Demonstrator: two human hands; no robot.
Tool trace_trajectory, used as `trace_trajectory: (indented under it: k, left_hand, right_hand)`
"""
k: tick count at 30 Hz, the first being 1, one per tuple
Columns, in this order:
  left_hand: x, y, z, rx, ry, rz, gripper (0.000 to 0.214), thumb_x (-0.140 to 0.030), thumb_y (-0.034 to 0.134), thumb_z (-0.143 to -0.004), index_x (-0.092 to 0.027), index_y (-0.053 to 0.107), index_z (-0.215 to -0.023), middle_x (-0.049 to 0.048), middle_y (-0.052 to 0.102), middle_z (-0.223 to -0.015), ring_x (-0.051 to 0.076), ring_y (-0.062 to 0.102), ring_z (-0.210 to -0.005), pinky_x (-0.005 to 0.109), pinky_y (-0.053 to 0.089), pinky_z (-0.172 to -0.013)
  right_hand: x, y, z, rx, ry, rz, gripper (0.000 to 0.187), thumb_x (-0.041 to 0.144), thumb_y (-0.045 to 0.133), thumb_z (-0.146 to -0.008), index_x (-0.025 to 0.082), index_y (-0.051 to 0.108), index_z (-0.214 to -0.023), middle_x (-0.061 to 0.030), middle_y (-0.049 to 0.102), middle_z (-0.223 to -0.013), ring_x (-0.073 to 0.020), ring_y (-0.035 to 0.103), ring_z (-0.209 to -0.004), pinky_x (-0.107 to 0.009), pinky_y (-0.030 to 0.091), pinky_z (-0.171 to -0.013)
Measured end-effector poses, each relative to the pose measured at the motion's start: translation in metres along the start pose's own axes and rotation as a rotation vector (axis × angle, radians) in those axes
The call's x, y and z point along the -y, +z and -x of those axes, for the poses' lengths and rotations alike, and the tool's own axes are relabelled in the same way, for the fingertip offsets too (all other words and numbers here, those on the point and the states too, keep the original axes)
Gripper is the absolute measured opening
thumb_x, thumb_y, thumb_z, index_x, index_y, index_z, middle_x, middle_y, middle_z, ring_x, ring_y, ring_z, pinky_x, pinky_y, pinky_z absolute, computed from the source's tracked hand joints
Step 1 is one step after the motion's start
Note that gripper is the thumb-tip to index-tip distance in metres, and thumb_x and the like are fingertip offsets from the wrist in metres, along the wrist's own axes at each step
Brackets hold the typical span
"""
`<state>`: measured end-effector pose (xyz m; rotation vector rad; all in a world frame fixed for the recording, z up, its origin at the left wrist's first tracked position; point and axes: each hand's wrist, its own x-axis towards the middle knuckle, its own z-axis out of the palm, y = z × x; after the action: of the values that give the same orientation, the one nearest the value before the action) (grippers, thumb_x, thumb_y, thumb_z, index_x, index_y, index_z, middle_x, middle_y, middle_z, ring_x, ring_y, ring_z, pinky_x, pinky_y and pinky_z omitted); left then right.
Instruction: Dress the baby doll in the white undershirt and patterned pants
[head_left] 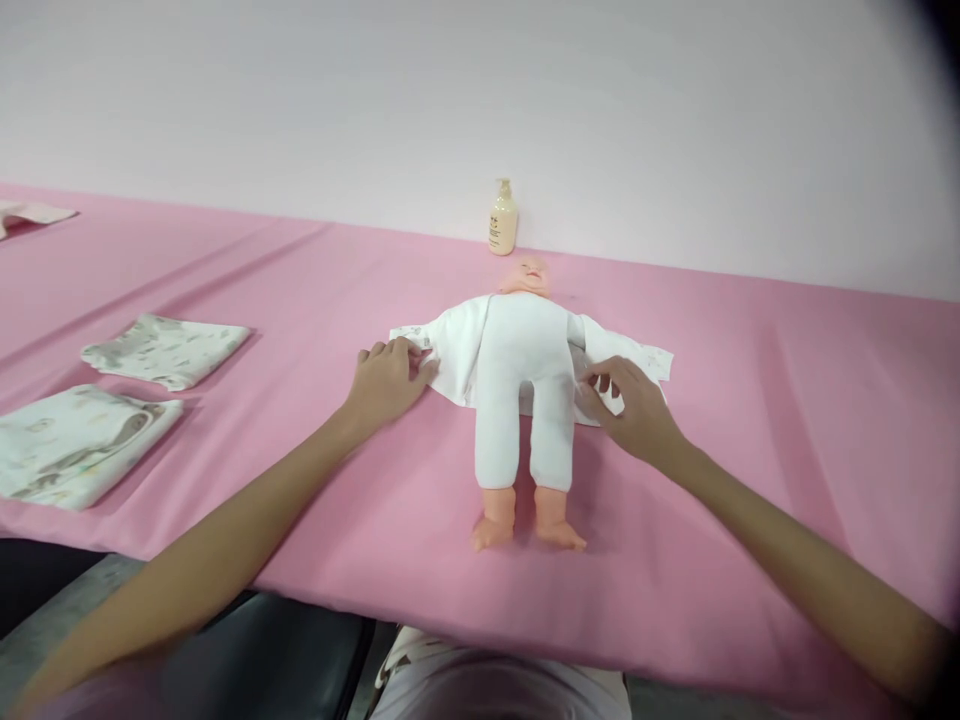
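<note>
A baby doll (523,390) in a white bodysuit lies on its back on the pink table cover (300,290), feet toward me. Under it a white printed garment (645,358) lies spread open, a flap reaching out on each side. My left hand (388,380) rests on the left flap, palm down, fingers curled over the cloth's edge. At the doll's hip, my right hand (630,400) pinches the right flap between thumb and fingers.
Two folded printed cloths (166,350) (75,440) lie at the left of the table. Another cloth (30,214) shows at the far left edge. A cream pump bottle (502,218) stands behind the doll's head against the wall.
</note>
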<state>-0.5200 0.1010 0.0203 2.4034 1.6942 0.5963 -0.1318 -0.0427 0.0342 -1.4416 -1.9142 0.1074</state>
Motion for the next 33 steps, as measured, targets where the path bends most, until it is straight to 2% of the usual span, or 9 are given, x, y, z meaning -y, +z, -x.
trace_trajectory:
  k: [5,9,12,14,17,22,25,29,33]
  left_hand:
    - [0.011,0.003,-0.017,0.103,-0.051,-0.026,0.032,-0.055,0.058,-0.109,-0.025,0.063,-0.099,0.0131,0.084,-0.105,0.040,0.077,-0.109,0.060,0.051,-0.113]
    - [0.010,-0.004,-0.015,0.152,-0.113,0.085,0.028,-0.047,0.064,-0.103,-0.025,0.064,-0.085,0.0068,0.085,-0.105,0.035,0.079,-0.109,0.055,0.051,-0.116]
    - [0.015,-0.009,-0.011,0.185,-0.206,0.234,0.027,-0.050,0.070,-0.099,-0.026,0.063,-0.086,0.0025,0.085,-0.109,0.029,0.078,-0.102,0.045,0.056,-0.102]
    - [0.020,-0.011,-0.009,0.194,-0.231,0.332,0.026,-0.050,0.073,-0.096,-0.027,0.062,-0.091,0.0014,0.083,-0.107,0.027,0.076,-0.096,0.040,0.056,-0.090]
    - [0.023,-0.015,-0.009,0.196,-0.241,0.384,0.025,-0.044,0.078,-0.091,-0.028,0.062,-0.100,0.0013,0.080,-0.104,0.026,0.076,-0.096,0.037,0.056,-0.085]
    - [0.022,-0.023,-0.006,0.218,-0.273,0.253,0.032,-0.040,0.083,-0.092,-0.028,0.059,-0.108,0.0012,0.082,-0.110,0.029,0.079,-0.103,0.048,0.055,-0.113]
    - [0.029,-0.018,-0.010,0.094,-0.258,0.198,0.028,-0.044,0.077,-0.099,-0.026,0.058,-0.110,0.0027,0.083,-0.113,0.029,0.079,-0.107,0.056,0.044,-0.130]
    - [0.047,-0.010,-0.037,-0.103,-0.208,0.122,0.028,-0.045,0.062,-0.108,-0.023,0.067,-0.124,0.0149,0.079,-0.141,0.035,0.074,-0.129,0.055,0.048,-0.126]
    - [0.058,-0.016,-0.075,0.166,-0.209,0.143,0.033,-0.048,0.065,-0.105,-0.025,0.077,-0.124,0.0116,0.084,-0.133,0.034,0.075,-0.123,0.049,0.054,-0.115]
  right_hand:
    - [0.022,0.009,-0.101,0.042,-0.158,0.071,0.020,0.039,0.057,-0.117,0.025,0.070,-0.124,-0.0122,0.075,-0.115,-0.0326,0.069,-0.109,-0.047,0.057,-0.098]
    - [0.030,0.050,-0.188,0.263,-0.199,0.191,0.038,0.038,0.059,-0.114,0.016,0.072,-0.143,-0.0194,0.076,-0.139,-0.0417,0.065,-0.137,-0.060,0.049,-0.124]
    - [0.035,0.081,-0.228,0.512,-0.117,0.241,0.056,0.046,0.058,-0.117,0.015,0.067,-0.163,-0.0225,0.070,-0.163,-0.0436,0.063,-0.150,-0.059,0.047,-0.129]
    - [0.039,0.095,-0.240,0.644,-0.044,0.263,0.061,0.053,0.053,-0.121,0.017,0.065,-0.169,-0.0201,0.067,-0.172,-0.0427,0.064,-0.153,-0.055,0.048,-0.129]
    - [0.043,0.104,-0.244,0.680,0.025,0.328,0.065,0.060,0.043,-0.124,0.017,0.072,-0.163,-0.0194,0.072,-0.168,-0.0426,0.069,-0.149,-0.052,0.049,-0.126]
    - [0.045,0.108,-0.241,0.647,0.006,0.371,0.068,0.061,0.040,-0.125,0.014,0.074,-0.162,-0.0216,0.074,-0.163,-0.0423,0.072,-0.146,-0.050,0.050,-0.124]
    - [0.043,0.109,-0.241,0.648,0.011,0.368,0.067,0.059,0.042,-0.125,0.013,0.073,-0.163,-0.0224,0.073,-0.165,-0.0428,0.070,-0.148,-0.051,0.050,-0.124]
    - [0.041,0.112,-0.241,0.611,-0.038,0.325,0.062,0.053,0.045,-0.124,0.015,0.075,-0.162,-0.0225,0.073,-0.164,-0.0419,0.071,-0.144,-0.052,0.051,-0.123]
    - [0.037,0.116,-0.240,0.547,-0.040,0.310,0.061,0.052,0.046,-0.124,0.013,0.077,-0.159,-0.0240,0.075,-0.159,-0.0414,0.072,-0.142,-0.052,0.052,-0.123]
